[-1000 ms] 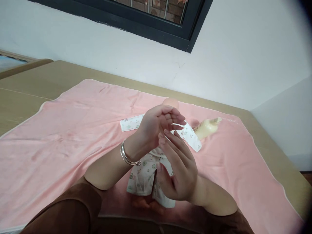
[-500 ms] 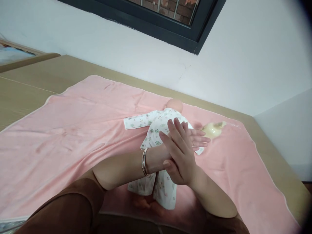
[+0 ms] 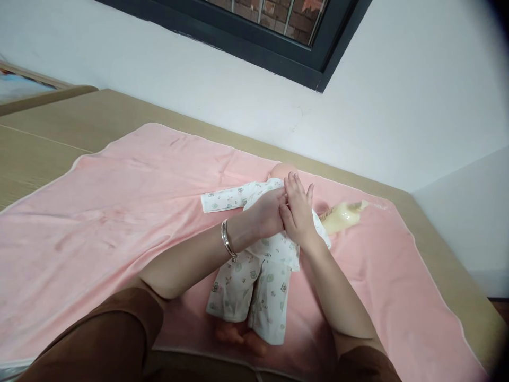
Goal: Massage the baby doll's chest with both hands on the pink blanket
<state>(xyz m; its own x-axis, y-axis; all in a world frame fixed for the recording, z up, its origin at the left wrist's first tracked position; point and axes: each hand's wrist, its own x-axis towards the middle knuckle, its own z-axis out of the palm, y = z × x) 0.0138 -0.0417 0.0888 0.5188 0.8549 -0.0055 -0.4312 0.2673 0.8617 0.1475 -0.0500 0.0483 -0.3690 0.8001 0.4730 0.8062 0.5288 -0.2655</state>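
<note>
A baby doll (image 3: pixel 254 276) in white printed clothes lies on its back on a pink blanket (image 3: pixel 119 212), head toward the wall and bare feet toward me. Both my hands rest side by side on its chest. My left hand (image 3: pixel 267 215), with a silver bangle on the wrist, lies palm down, its fingers partly hidden by the other hand. My right hand (image 3: pixel 298 212) lies flat with fingers stretched toward the doll's head (image 3: pixel 280 170). Neither hand holds anything.
A cream baby bottle (image 3: pixel 342 214) lies on the blanket just right of the doll. The blanket covers a tan wooden surface (image 3: pixel 51 138) against a white wall. A dark window frame (image 3: pixel 310 58) is above. My brown sleeves are at the bottom edge.
My hands were rubbing together in the air above the doll. They have come down and forward, and both now lie flat on its chest.
</note>
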